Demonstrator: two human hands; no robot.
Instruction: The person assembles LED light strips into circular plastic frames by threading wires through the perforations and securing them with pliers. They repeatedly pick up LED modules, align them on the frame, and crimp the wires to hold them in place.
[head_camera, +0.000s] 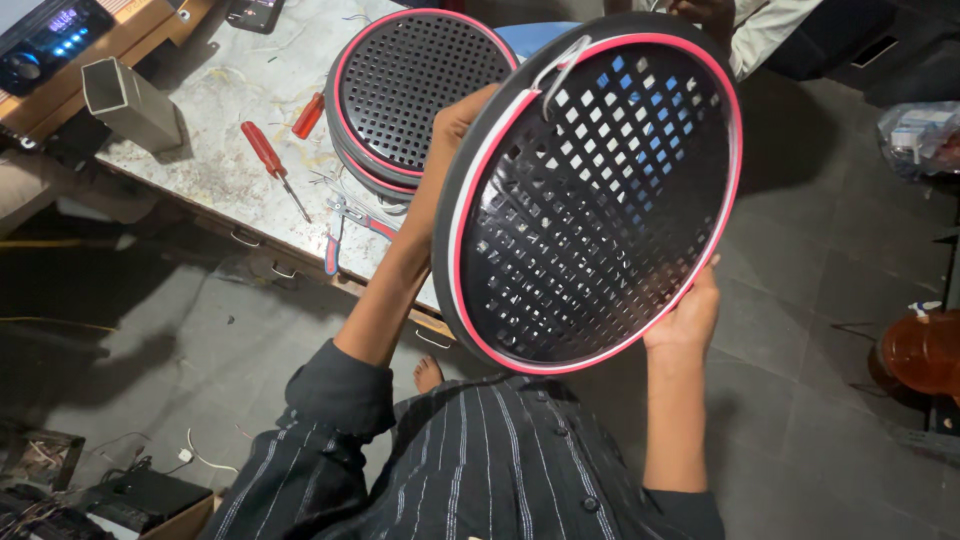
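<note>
Near centre: round black perforated speaker grille (600, 200) showing a red rim band with a white strip running beside it on the left edge; grid of small square holes, blue showing through the upper ones. Far left of it: second round black grille (420, 90) with red ring, same dotted hole pattern. Grey-white speckled worktop (220, 130) carrying a red-handled screwdriver (268, 155) and red-and-blue-handled pliers (338, 232). Near: black shirt (480, 460) showing thin white vertical stripes. Far right: brown glossy rounded object (925, 350) sitting on the dark grey floor (800, 250).
</note>
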